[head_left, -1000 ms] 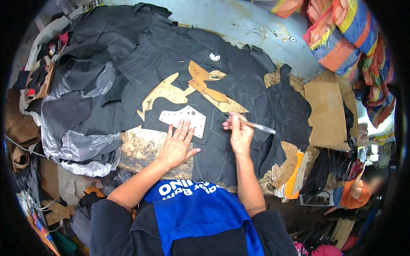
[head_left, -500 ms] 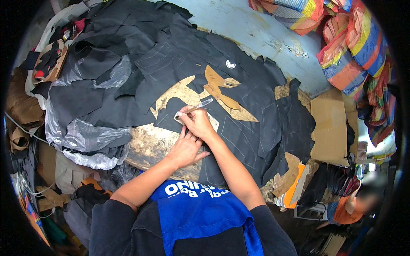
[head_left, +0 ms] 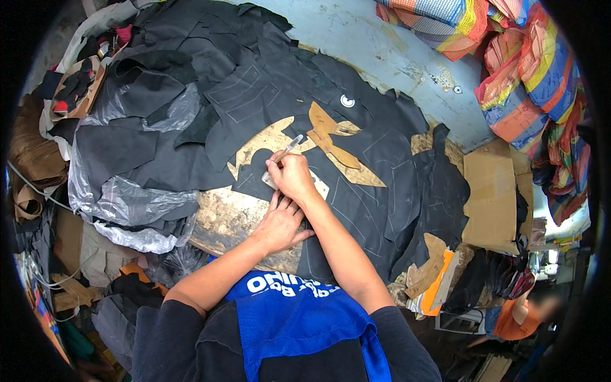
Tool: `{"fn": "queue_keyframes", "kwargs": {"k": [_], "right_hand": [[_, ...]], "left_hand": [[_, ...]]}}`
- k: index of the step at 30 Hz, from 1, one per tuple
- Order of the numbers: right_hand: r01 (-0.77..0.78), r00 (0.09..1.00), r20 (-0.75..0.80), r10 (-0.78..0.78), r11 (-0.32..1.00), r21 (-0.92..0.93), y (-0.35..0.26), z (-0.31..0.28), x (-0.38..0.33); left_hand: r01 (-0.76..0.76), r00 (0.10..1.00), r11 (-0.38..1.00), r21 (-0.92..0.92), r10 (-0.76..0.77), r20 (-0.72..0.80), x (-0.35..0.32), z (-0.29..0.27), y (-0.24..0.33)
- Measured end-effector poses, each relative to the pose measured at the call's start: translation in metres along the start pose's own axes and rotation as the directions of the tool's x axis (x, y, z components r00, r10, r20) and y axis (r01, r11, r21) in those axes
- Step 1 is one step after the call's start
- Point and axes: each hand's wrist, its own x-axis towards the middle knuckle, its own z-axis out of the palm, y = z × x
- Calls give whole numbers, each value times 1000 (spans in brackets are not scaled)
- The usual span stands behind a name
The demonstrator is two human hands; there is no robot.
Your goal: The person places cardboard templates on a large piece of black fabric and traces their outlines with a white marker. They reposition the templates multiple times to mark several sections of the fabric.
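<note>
Black leather sheet (head_left: 356,159) matt, smooth; pen (head_left: 287,148) silvery, glossy; plastic wrap (head_left: 137,204) clear, shiny; cardboard (head_left: 491,197) dull.

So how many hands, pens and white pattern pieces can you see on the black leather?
Hands: 2, the left hand and the right hand
Silver marking pens: 1
White pattern templates: 1, mostly covered by the hands
Total: 4

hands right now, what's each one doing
Left hand: open, flat on the pale card template.
Right hand: closed on a slim silver pen.

Template (head_left: 318,186) probably atop leather (head_left: 356,210)
</note>
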Motion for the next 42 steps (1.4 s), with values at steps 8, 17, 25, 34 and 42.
{"fn": "queue_keyframes", "kwargs": {"k": [8, 17, 25, 34, 42], "right_hand": [[-76, 997, -26, 72, 973, -217, 15, -33, -3], [-80, 982, -185, 45, 979, -189, 40, -50, -7], [-86, 981, -189, 45, 973, -214, 36, -66, -32], [-256, 925, -302, 230, 965, -50, 44, -88, -82], [-71, 997, -51, 60, 963, -260, 0, -81, -119]], "left_hand": [[19, 999, 1000, 23, -18, -32, 0, 4, 0], [7, 998, 999, 46, -4, -59, 0, 6, -1], [24, 999, 999, 45, -22, -29, 0, 3, 1], [17, 999, 999, 44, -15, -42, 0, 1, 2], [-35, 997, 999, -2, 35, -66, 8, -15, -6]]}}
